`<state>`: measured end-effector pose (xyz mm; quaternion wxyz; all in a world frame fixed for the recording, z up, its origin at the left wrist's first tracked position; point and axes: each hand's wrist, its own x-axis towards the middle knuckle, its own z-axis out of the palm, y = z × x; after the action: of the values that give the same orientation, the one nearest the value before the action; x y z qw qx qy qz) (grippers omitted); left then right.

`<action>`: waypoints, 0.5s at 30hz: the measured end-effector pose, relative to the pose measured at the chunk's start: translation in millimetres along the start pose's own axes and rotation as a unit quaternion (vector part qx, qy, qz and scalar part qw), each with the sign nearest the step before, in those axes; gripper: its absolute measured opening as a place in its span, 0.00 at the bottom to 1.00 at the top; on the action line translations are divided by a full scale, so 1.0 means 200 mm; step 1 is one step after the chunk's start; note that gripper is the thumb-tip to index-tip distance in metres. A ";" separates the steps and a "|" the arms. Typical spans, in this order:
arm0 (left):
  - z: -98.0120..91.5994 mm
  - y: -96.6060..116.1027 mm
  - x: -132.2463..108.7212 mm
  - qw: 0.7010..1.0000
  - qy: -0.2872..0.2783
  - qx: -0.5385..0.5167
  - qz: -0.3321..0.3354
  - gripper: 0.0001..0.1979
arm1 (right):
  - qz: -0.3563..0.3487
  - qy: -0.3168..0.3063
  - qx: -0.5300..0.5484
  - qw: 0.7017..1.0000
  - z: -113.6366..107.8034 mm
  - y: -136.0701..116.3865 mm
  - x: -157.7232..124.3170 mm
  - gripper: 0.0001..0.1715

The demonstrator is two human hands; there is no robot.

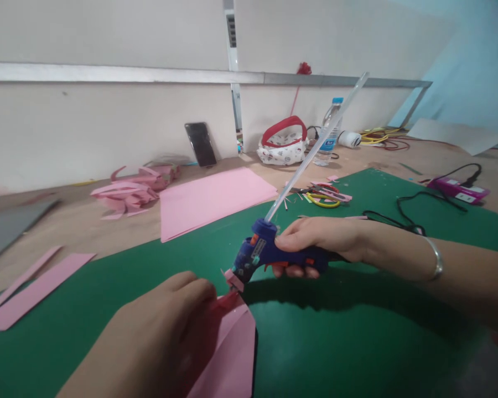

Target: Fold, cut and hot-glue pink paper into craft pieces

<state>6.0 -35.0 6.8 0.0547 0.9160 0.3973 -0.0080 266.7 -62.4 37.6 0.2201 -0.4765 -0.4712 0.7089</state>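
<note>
My right hand (311,243) is wrapped round the handle of a blue hot glue gun (265,251). A long clear glue stick (315,149) rises from its back end. The nozzle points down at the folded pink paper (232,354), and a small pink scrap sits round the tip. My left hand (161,331) is closed on the paper's upper edge, close beside the nozzle. Its fingertips are mostly hidden behind the hand. Under both hands lies a green cutting mat (336,342).
Pink sheets (211,202) lie behind the mat, with crumpled pink paper (128,190) to their left. Scissors (323,199) rest among scraps. Farther back are a phone (200,145), a white pouch (282,146) and a water bottle (330,132). A purple power strip (458,189) is at right.
</note>
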 end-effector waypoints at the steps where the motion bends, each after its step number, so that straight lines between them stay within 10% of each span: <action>1: 0.00 0.00 0.00 1.000 -0.006 0.018 -0.001 0.18 | -0.002 0.004 0.002 1.000 0.00 0.00 0.00 0.23; 15: 0.04 -0.01 -0.03 0.999 0.018 0.047 -0.013 0.17 | 0.004 -0.013 0.005 1.000 0.03 0.02 0.00 0.25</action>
<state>0.7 -39.9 -1.5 0.0037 0.9125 0.4089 -0.0105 262.5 -67.5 35.0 0.2139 -0.4679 -0.4686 0.7181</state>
